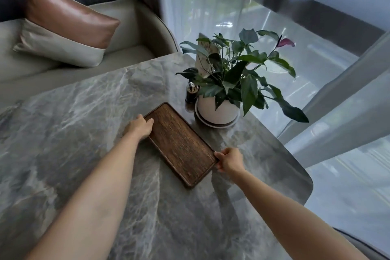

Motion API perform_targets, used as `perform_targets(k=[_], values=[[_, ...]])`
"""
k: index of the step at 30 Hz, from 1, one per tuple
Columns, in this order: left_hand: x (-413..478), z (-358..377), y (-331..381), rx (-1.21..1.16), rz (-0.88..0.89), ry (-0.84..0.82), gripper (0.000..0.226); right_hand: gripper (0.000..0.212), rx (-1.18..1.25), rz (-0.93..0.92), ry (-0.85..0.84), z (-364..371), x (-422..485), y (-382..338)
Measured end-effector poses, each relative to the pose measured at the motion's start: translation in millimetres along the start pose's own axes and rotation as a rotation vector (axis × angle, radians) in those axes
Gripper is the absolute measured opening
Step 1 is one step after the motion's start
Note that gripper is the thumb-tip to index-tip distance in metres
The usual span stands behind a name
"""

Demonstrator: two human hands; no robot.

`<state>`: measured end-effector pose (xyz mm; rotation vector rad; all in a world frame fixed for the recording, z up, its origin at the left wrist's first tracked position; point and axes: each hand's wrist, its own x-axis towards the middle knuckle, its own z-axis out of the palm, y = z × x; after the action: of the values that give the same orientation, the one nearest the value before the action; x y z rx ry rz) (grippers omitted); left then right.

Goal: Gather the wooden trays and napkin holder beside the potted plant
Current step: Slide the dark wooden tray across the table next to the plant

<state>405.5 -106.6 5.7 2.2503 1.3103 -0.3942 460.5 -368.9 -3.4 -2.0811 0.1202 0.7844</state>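
Note:
A dark brown rectangular wooden tray (179,143) lies flat and slanted on the grey marble table (73,133), just left of the potted plant (232,82) in its white pot. My left hand (140,126) grips the tray's far left edge, fingers curled over the rim. My right hand (229,160) holds the tray's near right corner. Only one tray shows, and I cannot tell if another lies under it. A card-like holder (205,57) stands behind the leaves, partly hidden.
A small dark shaker with a shiny metal top (191,93) stands against the pot's left side. A sofa with a pink-and-beige cushion (63,25) lies beyond the table's far edge. The table's rounded right edge (304,175) borders a sheer-curtained window.

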Motion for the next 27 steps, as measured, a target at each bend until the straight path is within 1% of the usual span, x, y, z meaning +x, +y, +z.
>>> perform_targets(k=[6,16,21,27], values=[[23.8,13.8,21.3,-0.002,0.021,-0.023,0.06,0.029,-0.012,0.061,-0.008,-11.3,31.0,0.4],[44.1,22.7,38.0,0.014,0.046,0.007,0.058,0.031,-0.044,0.054,0.001,-18.3,54.0,-8.4],[51.3,26.3,42.3,0.026,0.039,0.016,0.053,0.037,-0.094,0.026,0.012,-19.0,60.2,-9.9],[56.6,30.2,42.9,0.04,0.036,0.016,0.053,0.036,-0.17,-0.02,-0.006,-17.9,62.1,-10.9]])
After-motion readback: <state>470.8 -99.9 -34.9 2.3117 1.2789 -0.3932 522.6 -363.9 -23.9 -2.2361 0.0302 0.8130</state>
